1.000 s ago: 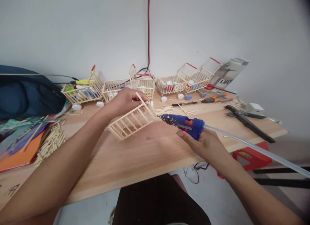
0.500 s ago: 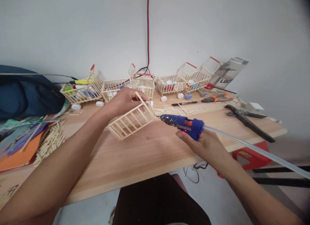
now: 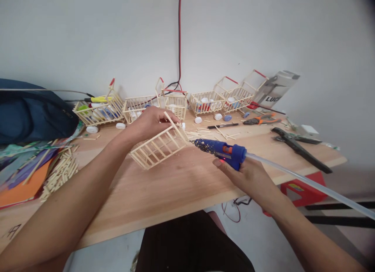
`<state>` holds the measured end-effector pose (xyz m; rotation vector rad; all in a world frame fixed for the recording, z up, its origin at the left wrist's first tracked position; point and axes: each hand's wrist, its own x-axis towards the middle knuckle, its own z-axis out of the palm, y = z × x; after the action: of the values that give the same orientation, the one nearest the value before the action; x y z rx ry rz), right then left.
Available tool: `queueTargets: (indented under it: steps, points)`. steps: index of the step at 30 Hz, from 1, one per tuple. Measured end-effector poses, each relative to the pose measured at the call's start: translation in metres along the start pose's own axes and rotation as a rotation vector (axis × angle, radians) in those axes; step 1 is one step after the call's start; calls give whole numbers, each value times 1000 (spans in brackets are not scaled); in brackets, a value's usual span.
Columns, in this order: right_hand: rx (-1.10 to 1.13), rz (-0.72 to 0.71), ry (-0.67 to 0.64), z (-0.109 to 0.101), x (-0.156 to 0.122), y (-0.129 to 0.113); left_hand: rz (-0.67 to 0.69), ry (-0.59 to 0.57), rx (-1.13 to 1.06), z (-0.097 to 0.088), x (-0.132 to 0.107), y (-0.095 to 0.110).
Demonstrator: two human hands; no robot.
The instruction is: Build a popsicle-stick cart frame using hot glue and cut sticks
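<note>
— Far left of the fingers, what lies on the worktop?

— A loose pile of sticks, well apart from the left hand, probably parked there within reach.

— And that hand?

— Its fingers curl over the top rail of a stick frame, pinching it. The frame is tilted and its lower edge seems to rest on the worktop. I judge the corner just right of the fingertips is turned toward the nozzle.

— Right of that?

— The glue gun, its tip just beside that corner. The right hand wraps the grip from below, fingers closed round it, and the clear glue stick trails out behind.
</note>
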<state>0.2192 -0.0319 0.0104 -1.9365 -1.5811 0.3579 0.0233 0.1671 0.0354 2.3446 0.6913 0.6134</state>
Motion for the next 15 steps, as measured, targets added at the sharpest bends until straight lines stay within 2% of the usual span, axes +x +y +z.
queueTargets:
  steps: [15]
  points:
    - [-43,-11,-2,2,0,2,7,-2,4,0,0,2]
